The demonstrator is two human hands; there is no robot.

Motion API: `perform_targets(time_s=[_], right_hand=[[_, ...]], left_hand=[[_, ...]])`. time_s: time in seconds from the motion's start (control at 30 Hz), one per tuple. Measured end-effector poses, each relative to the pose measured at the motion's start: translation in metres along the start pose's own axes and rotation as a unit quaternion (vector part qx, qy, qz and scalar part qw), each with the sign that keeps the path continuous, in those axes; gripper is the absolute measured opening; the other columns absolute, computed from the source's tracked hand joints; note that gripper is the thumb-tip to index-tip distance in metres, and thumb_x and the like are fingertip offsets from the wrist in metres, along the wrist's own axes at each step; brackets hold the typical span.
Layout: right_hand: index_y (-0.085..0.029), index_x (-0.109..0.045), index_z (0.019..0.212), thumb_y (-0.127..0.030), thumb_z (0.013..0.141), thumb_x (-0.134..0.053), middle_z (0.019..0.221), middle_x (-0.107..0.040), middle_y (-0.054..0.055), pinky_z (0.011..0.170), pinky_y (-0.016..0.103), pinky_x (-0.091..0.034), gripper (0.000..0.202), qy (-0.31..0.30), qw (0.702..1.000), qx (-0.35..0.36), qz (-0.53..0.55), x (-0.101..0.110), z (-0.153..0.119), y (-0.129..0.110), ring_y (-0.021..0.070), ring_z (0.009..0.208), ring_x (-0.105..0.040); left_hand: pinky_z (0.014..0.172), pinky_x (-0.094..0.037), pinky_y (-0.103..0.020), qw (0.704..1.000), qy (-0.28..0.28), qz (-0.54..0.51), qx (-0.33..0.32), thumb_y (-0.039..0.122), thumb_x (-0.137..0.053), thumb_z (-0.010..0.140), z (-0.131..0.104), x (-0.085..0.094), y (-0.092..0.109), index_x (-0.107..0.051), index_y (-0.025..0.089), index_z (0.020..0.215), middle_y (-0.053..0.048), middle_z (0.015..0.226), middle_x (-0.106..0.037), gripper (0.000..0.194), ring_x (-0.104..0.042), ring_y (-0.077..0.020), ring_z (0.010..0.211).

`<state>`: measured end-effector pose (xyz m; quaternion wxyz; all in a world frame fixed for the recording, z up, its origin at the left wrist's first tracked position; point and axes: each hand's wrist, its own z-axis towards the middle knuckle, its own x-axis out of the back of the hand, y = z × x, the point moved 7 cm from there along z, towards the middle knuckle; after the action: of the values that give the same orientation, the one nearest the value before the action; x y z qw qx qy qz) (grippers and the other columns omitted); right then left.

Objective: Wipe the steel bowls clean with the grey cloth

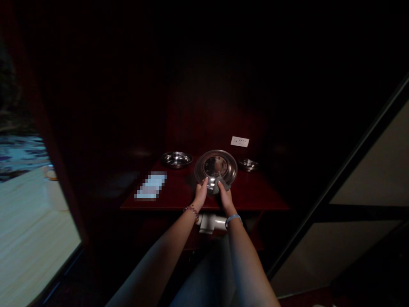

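Note:
A round stainless steel plate [216,161] is held up, tilted toward me, over a dark red shelf [179,200]. My left hand [201,192] grips its near rim, thumb on the inner face. Beside it my right hand [225,195] is closed on a grey cloth [220,184], pressing it against the plate's near right part. The fingers under the plate are hidden. A shallow steel dish [177,159] sits behind to the left, and a smaller steel bowl [248,164] stands to the right.
A blurred-out pale rectangle [151,186] lies at the shelf's left. On the back wall is a white socket plate [240,141]. White objects [207,223] show below the shelf. At far left stands a light wooden table [28,230] with a white container [57,192].

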<state>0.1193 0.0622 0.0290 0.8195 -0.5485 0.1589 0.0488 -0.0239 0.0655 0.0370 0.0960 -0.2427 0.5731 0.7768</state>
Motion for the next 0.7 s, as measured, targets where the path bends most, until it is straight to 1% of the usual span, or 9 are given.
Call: perform_targets(time_s=[0.1, 0.2, 0.27, 0.4, 0.5, 0.57, 0.6, 0.7], right_hand=[[-0.017, -0.068, 0.121, -0.045, 0.079, -0.068, 0.128, -0.068, 0.007, 0.110, 0.039, -0.042, 0.051, 0.017, 1.000, 0.012, 0.003, 0.004, 0.000, -0.004, 0.0231, 0.121, -0.062], [-0.017, -0.067, 0.123, -0.047, 0.080, -0.067, 0.131, -0.066, 0.006, 0.111, 0.039, -0.041, 0.053, 0.027, 0.999, 0.022, -0.003, 0.006, 0.000, -0.007, 0.0228, 0.122, -0.061], [-0.018, -0.067, 0.123, -0.048, 0.080, -0.067, 0.131, -0.066, 0.006, 0.111, 0.039, -0.041, 0.053, 0.026, 0.999, 0.021, -0.008, 0.006, -0.001, -0.008, 0.0230, 0.123, -0.060], [-0.018, -0.068, 0.121, -0.047, 0.079, -0.068, 0.129, -0.067, 0.005, 0.111, 0.040, -0.041, 0.051, 0.020, 1.000, 0.017, -0.017, 0.005, -0.001, -0.009, 0.0234, 0.123, -0.060], [-0.018, -0.067, 0.122, -0.047, 0.079, -0.068, 0.130, -0.067, 0.006, 0.111, 0.040, -0.041, 0.052, 0.019, 0.999, 0.021, -0.015, 0.005, -0.002, -0.009, 0.0231, 0.123, -0.060], [-0.017, -0.068, 0.121, -0.048, 0.079, -0.068, 0.129, -0.067, 0.007, 0.111, 0.040, -0.042, 0.052, 0.016, 1.000, 0.017, -0.008, 0.004, -0.001, -0.006, 0.0232, 0.122, -0.061], [-0.017, -0.068, 0.121, -0.048, 0.078, -0.068, 0.129, -0.067, 0.007, 0.110, 0.039, -0.042, 0.052, 0.012, 1.000, 0.010, -0.004, 0.003, 0.000, -0.004, 0.0233, 0.121, -0.061], [-0.017, -0.069, 0.119, -0.048, 0.078, -0.068, 0.124, -0.070, 0.008, 0.105, 0.038, -0.047, 0.051, 0.015, 1.000, 0.012, -0.006, 0.002, 0.002, -0.001, 0.0238, 0.117, -0.064]], left_hand=[[0.104, -0.046, -0.042, 0.998, -0.052, 0.026, -0.011, 0.043, -0.069, 0.078, 0.000, -0.008, 0.000, -0.071, 0.010, 0.105, -0.015, 0.113, -0.073, 0.042, -0.065, -0.0278, 0.113], [0.108, -0.042, -0.044, 0.990, -0.119, 0.070, -0.026, 0.036, -0.072, 0.075, -0.001, -0.020, 0.000, -0.072, 0.011, 0.104, -0.017, 0.117, -0.072, 0.038, -0.063, -0.0289, 0.118], [0.110, -0.041, -0.044, 0.987, -0.136, 0.087, -0.027, 0.032, -0.073, 0.074, -0.002, -0.023, -0.001, -0.073, 0.011, 0.102, -0.017, 0.117, -0.071, 0.035, -0.062, -0.0294, 0.118], [0.110, -0.041, -0.045, 0.986, -0.137, 0.092, -0.027, 0.036, -0.069, 0.077, 0.000, -0.023, -0.005, -0.073, 0.012, 0.105, -0.015, 0.115, -0.073, 0.037, -0.062, -0.0281, 0.119], [0.108, -0.043, -0.044, 0.986, -0.128, 0.099, -0.031, 0.039, -0.070, 0.076, 0.005, -0.020, -0.009, -0.073, 0.012, 0.104, -0.015, 0.111, -0.074, 0.040, -0.063, -0.0276, 0.117], [0.104, -0.045, -0.044, 0.988, -0.111, 0.097, -0.040, 0.042, -0.071, 0.074, 0.009, -0.015, -0.012, -0.073, 0.011, 0.103, -0.016, 0.111, -0.074, 0.042, -0.065, -0.0285, 0.114], [0.102, -0.047, -0.043, 0.991, -0.091, 0.093, -0.044, 0.042, -0.071, 0.073, 0.012, -0.010, -0.012, -0.073, 0.011, 0.102, -0.016, 0.111, -0.074, 0.043, -0.066, -0.0288, 0.110], [0.092, -0.052, -0.041, 0.993, -0.040, 0.105, -0.043, 0.043, -0.070, 0.072, 0.014, 0.001, -0.011, -0.074, 0.010, 0.093, -0.016, 0.099, -0.076, 0.040, -0.070, -0.0292, 0.098]])
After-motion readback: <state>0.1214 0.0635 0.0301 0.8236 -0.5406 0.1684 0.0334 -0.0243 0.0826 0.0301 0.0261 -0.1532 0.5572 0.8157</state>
